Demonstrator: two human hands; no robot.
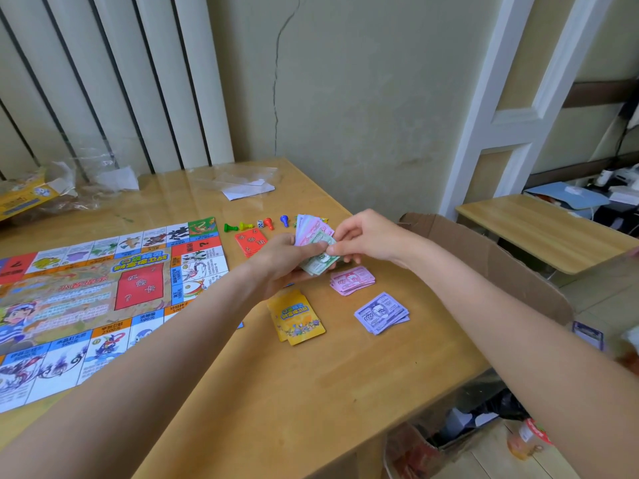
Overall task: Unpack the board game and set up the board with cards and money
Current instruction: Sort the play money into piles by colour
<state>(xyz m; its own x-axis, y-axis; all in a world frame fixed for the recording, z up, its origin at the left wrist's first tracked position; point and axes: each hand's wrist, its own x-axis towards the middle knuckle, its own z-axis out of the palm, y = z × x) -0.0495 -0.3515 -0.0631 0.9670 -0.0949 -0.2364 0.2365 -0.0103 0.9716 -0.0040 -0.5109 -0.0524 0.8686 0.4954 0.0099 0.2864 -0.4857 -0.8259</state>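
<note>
The left hand [281, 261] grips a fanned stack of paper play money [316, 245] above the wooden bench [311, 375], fingers curled under the notes and thumb on top. The right hand [363, 236] pinches the near edge of the top green note between thumb and fingertips. The game board [103, 299] lies unfolded and flat on the left part of the bench, partly covered by the left forearm. Just beyond the hands, a red card deck [247, 242] lies on the bench beside the board's far right corner. Past it stand or lie the pawns in a row: green [230, 228], yellow [246, 225], red [269, 223] and blue [284, 220], with a white die [260, 223] between the yellow and red pawns. Below the hands, a yellow card deck [297, 318] lies near the board's right edge. To its right are a pink money pile [352, 280] and, nearer the camera, a purple money pile [382, 312], each slightly spread. Clear plastic wrapping [242, 183] lies at the far edge of the bench. An open cardboard box [491, 257] stands against the right side of the bench.
</note>
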